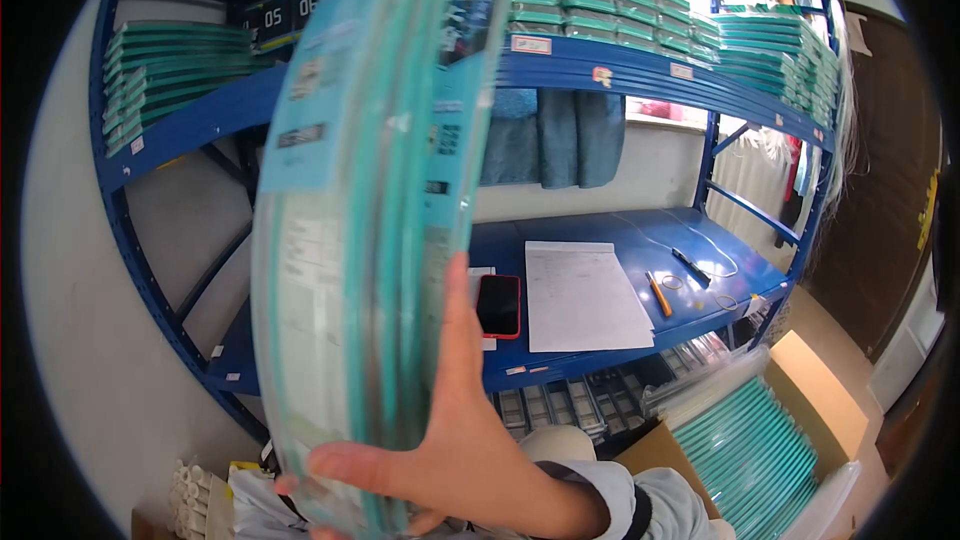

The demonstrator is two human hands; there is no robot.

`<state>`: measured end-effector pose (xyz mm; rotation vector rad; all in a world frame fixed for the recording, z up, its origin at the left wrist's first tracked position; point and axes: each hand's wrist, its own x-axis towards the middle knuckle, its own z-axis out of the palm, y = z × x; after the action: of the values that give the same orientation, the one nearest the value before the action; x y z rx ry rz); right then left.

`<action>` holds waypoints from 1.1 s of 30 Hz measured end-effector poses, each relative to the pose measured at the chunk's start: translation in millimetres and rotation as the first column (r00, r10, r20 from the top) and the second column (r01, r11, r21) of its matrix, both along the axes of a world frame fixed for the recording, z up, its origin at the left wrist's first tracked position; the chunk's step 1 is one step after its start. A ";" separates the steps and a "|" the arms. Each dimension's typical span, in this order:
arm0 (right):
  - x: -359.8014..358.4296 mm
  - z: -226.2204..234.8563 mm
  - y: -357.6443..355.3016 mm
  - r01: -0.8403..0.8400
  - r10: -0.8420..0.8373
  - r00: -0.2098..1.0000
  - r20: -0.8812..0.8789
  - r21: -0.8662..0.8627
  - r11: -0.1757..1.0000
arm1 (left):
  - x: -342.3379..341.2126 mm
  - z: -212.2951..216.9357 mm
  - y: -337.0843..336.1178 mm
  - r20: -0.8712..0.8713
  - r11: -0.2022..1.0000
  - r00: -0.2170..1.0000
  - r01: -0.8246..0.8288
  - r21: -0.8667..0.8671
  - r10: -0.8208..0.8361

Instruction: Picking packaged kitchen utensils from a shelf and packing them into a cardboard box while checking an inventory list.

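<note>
My right hand (455, 440) grips a stack of flat, clear-wrapped teal packs (350, 240) with light blue printed tops. The stack stands upright close in front of me and is blurred in places. The thumb presses across its lower front, while a finger stretches up along its right side. A little skin shows at the stack's lower left edge; it may belong to my left hand (287, 484), which is otherwise hidden. Behind the stack, a phone (499, 306) in a red case lies beside paper sheets (583, 297) on the blue shelf (650, 230).
An orange-handled tool (658, 294) and a black pen-like tool (690, 267) lie right of the sheets. More teal packs fill the upper shelf (600, 70) and an open cardboard box (820, 395) at lower right. Small bins (580, 405) sit under the shelf. White tubes (193, 500) stand at lower left.
</note>
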<state>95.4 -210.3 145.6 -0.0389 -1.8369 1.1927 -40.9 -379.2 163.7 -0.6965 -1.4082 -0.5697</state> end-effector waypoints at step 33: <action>199.2 -132.2 0.9 0.425 -0.384 0.900 0.208 -0.611 0.667 | 178.9 -133.0 288.5 0.504 -0.613 -0.712 0.130 0.779 0.489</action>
<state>294.6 -209.4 13.4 -0.8506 -1.2713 1.4410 137.9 -90.8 30.7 1.3934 0.1252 0.9678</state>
